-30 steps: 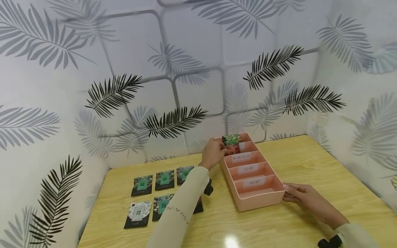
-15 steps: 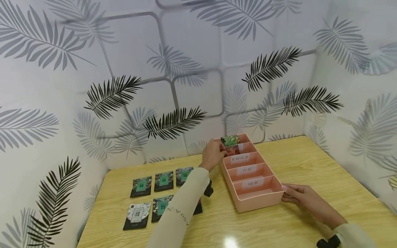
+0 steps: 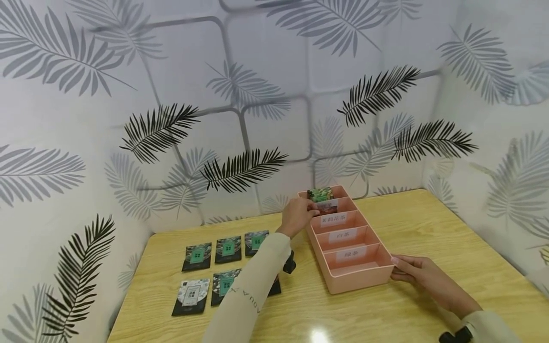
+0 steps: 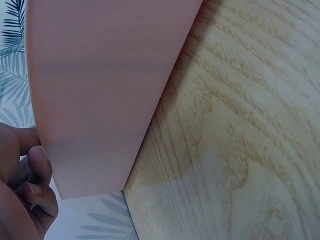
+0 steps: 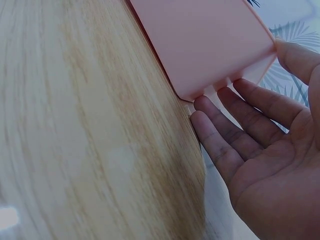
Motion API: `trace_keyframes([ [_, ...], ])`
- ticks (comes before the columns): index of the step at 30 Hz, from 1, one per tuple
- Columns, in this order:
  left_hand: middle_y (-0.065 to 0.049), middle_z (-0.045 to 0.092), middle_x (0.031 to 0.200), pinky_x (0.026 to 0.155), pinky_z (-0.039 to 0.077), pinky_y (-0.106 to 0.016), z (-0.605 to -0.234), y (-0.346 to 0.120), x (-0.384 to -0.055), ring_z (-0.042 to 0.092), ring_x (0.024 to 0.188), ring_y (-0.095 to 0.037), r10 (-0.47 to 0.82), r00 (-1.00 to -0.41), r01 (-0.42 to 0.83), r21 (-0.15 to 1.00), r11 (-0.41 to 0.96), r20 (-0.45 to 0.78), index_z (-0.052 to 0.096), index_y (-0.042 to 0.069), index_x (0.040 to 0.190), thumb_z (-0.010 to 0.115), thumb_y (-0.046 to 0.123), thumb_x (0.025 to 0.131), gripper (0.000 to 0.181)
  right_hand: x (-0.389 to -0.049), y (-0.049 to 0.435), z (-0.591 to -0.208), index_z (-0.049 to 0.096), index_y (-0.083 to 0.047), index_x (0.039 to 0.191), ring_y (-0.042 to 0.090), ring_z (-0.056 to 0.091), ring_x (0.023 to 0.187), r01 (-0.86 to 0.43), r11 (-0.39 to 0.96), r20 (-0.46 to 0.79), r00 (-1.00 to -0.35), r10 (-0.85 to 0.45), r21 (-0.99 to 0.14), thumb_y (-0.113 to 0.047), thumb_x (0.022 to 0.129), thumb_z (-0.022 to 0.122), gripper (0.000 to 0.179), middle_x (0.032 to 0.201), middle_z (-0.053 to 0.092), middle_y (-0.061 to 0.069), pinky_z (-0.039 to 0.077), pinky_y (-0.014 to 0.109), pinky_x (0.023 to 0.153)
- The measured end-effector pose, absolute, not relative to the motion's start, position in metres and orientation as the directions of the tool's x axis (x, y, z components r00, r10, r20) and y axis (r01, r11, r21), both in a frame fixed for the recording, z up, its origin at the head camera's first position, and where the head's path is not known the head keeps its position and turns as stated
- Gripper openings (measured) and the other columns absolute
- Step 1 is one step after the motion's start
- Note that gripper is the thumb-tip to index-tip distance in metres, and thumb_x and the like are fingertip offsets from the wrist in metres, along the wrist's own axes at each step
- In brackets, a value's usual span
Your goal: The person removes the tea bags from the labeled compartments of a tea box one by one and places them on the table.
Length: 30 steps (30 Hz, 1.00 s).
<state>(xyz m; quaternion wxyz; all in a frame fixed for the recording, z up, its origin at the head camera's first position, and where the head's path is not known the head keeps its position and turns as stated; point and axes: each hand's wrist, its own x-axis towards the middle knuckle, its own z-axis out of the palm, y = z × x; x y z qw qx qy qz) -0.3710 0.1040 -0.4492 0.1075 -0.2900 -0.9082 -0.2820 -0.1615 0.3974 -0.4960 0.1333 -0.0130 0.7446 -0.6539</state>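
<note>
A pink divided storage box [image 3: 360, 282] stands on the table, handwritten paper labels on its dividers. My left hand [image 3: 297, 216] reaches over the box's left rim at the second compartment from the back. Its fingertips pinch the left edge of a dark red tea packet [image 3: 329, 209], which sits low in that compartment below its label. In the left wrist view the fingers [image 4: 39, 159] curl beside the rim. A green tea packet [image 3: 320, 194] leans in the rearmost compartment. My right hand [image 3: 422, 276] grips the box's near right corner, thumb at the rim and fingertips [image 5: 202, 103] against the wall.
To the left on the wooden table [image 3: 163, 252] lie several tea packets in two rows, among them a white-topped packet [image 3: 190, 296] and a green-labelled packet [image 3: 197, 256]. My left sleeve partly covers the row's right end. A leaf-patterned wall covering [image 3: 274, 133] rises behind the table.
The dark red packet has sunk lower into the second compartment, uncovering more of the label behind it. My left hand has shifted slightly right and down; my right hand stays at the box corner.
</note>
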Motion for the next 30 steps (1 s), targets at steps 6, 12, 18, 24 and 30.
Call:
trace_keyframes([
  [6, 0.01, 0.07, 0.085, 0.054, 0.045, -0.022, -0.449, 0.099, -0.37, 0.056, 0.062, -0.001, 0.462, -0.784, 0.614, 0.409, 0.675, 0.414, 0.077, 0.023, 0.095, 0.067, 0.032, 0.089, 0.015, -0.162, 0.395, -0.497, 0.028, 0.016, 0.141, 0.021, 0.062, 0.109, 0.146, 0.149, -0.173, -0.967, -0.185, -0.978, -0.033, 0.103, 0.044, 0.065, 0.13, 0.055, 0.018, 0.046, 0.032, 0.093],
  [12, 0.009, 0.07, 0.081, 0.052, 0.045, -0.02, -0.441, 0.094, -0.369, 0.054, 0.056, 0.002, 0.454, -0.773, 0.625, 0.407, 0.666, 0.444, 0.077, 0.022, 0.096, 0.067, 0.028, 0.089, 0.013, -0.161, 0.394, -0.496, 0.026, 0.017, 0.141, 0.02, 0.063, 0.109, 0.135, 0.161, -0.163, -0.971, -0.176, -0.978, -0.033, 0.103, 0.043, 0.065, 0.131, 0.053, 0.02, 0.047, 0.031, 0.093],
  [18, 0.008, 0.07, 0.079, 0.055, 0.046, -0.02, -0.431, 0.087, -0.366, 0.055, 0.058, 0.003, 0.443, -0.762, 0.637, 0.42, 0.647, 0.473, 0.076, 0.021, 0.097, 0.065, 0.027, 0.092, 0.014, -0.16, 0.392, -0.494, 0.027, 0.016, 0.141, 0.017, 0.063, 0.108, 0.142, 0.162, -0.169, -0.972, -0.162, -0.977, -0.033, 0.102, 0.044, 0.065, 0.133, 0.051, 0.02, 0.047, 0.032, 0.092],
  [24, 0.008, 0.072, 0.091, 0.059, 0.048, -0.021, -0.417, 0.076, -0.363, 0.062, 0.07, -0.002, 0.41, -0.745, 0.644, 0.408, 0.647, 0.526, 0.074, 0.022, 0.097, 0.064, 0.028, 0.092, 0.013, -0.161, 0.393, -0.494, 0.029, 0.015, 0.141, 0.016, 0.062, 0.108, 0.16, 0.173, -0.187, -0.971, -0.151, -0.972, -0.036, 0.102, 0.045, 0.066, 0.134, 0.05, 0.02, 0.047, 0.032, 0.092],
  [30, 0.002, 0.071, 0.093, 0.049, 0.04, -0.02, -0.405, 0.059, -0.357, 0.049, 0.044, -0.003, 0.41, -0.718, 0.679, 0.433, 0.594, 0.563, 0.073, 0.016, 0.103, 0.061, 0.027, 0.095, 0.018, -0.162, 0.392, -0.495, 0.028, 0.015, 0.142, 0.016, 0.062, 0.108, 0.16, 0.182, -0.191, -0.967, -0.169, -0.97, -0.036, 0.102, 0.044, 0.067, 0.134, 0.051, 0.018, 0.047, 0.031, 0.092],
])
